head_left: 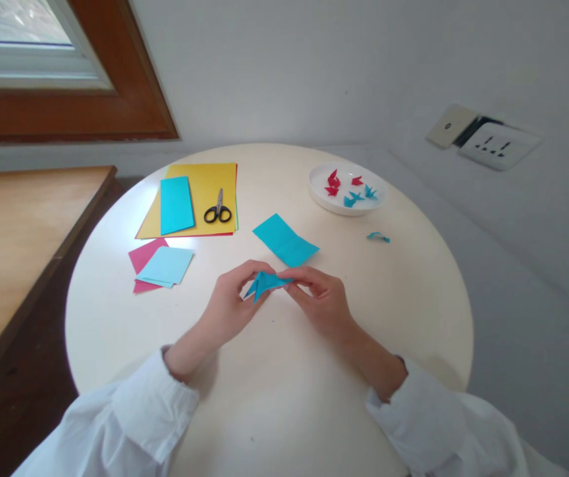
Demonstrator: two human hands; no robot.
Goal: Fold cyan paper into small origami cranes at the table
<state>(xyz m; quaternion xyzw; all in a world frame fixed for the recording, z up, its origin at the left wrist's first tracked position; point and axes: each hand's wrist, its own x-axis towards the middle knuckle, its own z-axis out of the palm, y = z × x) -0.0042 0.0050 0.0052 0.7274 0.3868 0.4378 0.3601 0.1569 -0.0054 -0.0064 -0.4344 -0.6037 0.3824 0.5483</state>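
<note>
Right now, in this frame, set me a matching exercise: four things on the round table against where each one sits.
Things:
1. scissors
2. folded blue paper
3. small paper figures
4. pink paper

Places:
A. in the white plate
B. pinched between the left hand and the right hand
C. on the yellow sheet
D. partly under the pale blue sheets

Pairs: 1-C, 2-B, 3-A, 4-D.

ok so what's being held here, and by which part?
A folded blue paper piece, held between both hands. The left hand pinches its wider left end, and the right hand pinches its narrow right tip, both with the fingers.
</note>
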